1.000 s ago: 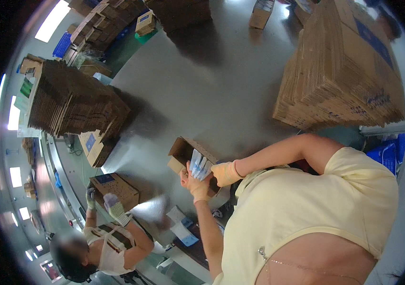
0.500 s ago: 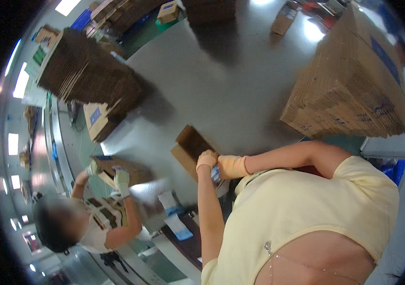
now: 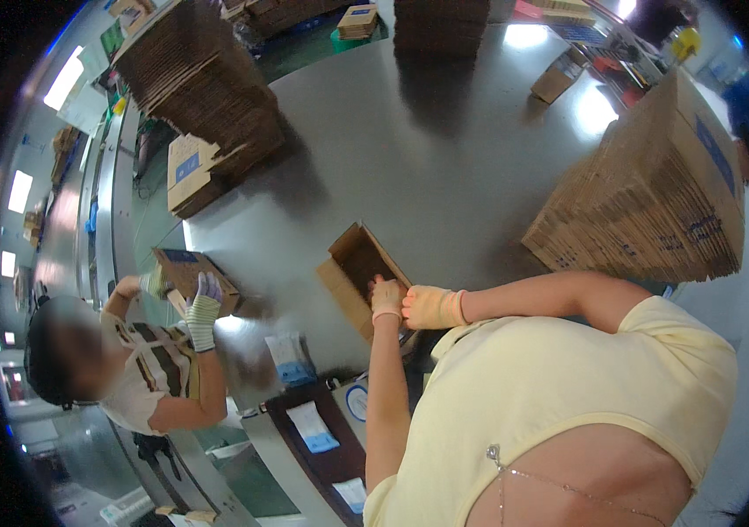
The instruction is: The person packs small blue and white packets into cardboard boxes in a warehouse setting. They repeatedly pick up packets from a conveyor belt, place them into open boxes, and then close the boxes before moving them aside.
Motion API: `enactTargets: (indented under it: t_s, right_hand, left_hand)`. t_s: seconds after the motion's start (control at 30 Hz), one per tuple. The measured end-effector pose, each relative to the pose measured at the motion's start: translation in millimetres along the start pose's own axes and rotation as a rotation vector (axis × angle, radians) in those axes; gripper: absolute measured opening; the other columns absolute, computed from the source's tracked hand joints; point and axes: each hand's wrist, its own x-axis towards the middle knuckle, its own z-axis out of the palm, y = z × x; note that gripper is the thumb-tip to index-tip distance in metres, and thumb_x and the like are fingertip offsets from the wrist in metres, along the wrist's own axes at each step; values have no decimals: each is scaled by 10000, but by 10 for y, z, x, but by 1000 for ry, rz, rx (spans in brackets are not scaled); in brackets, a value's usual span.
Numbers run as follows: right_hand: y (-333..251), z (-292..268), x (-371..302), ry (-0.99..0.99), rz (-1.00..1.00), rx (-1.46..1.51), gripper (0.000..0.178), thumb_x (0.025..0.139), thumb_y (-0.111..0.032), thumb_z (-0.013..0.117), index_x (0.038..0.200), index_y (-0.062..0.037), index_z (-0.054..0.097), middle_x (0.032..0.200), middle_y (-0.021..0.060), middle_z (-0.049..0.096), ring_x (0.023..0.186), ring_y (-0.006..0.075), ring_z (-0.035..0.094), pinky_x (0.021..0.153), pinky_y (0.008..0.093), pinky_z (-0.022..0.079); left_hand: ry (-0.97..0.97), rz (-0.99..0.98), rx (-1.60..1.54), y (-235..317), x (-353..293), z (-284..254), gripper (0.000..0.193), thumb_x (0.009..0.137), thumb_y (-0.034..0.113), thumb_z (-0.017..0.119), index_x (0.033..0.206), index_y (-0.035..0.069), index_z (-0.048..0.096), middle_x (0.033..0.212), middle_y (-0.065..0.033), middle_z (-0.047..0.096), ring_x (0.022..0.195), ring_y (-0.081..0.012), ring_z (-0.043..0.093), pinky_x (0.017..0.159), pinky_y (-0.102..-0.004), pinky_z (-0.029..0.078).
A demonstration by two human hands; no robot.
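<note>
- Hands of the person: two, left hand (image 3: 386, 296) and right hand (image 3: 431, 307)
- Open carton (image 3: 343, 299), near edge of worktop (image 3: 374, 167): one
- Tall flattened-carton stacks on worktop: three, namely left-edge stack (image 3: 203, 92), far-edge stack (image 3: 442, 31), right-edge stack (image 3: 638, 198)
- Small carton (image 3: 553, 85), far right corner: one
- Co-worker (image 3: 141, 378): one, with two gloved hands (image 3: 204, 321)
- White-and-blue packets (image 3: 311, 425) in view: three

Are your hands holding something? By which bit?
Right hand at the edge of the box, left hand inside; whether either grips anything can't be told.
</note>
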Motion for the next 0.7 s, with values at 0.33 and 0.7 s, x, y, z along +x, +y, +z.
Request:
enactTargets:
  t_s: [0.33,0.7]
  right_hand:
    - [25,-35,70,-62,119,61,78,787,-176,600,816,-135,660,817,46,636,740,218,644,632,361,484]
    - [31,-100,298,-184,192,78,94,816,-165,589,878,-143,656,898,34,623,826,205,628,690,356,466]
  left_hand:
    - [612,146,-874,-401,-1388,-424,298,961,113,486,1216,-15,574,1157,-140,636,1088,-209,587,944,-320,445]
    - [869,-630,-618,-2561,-2843,-200,353,888,166,586,1152,-68,586,1134,-185,633,1077,-259,587,937,-345,452]
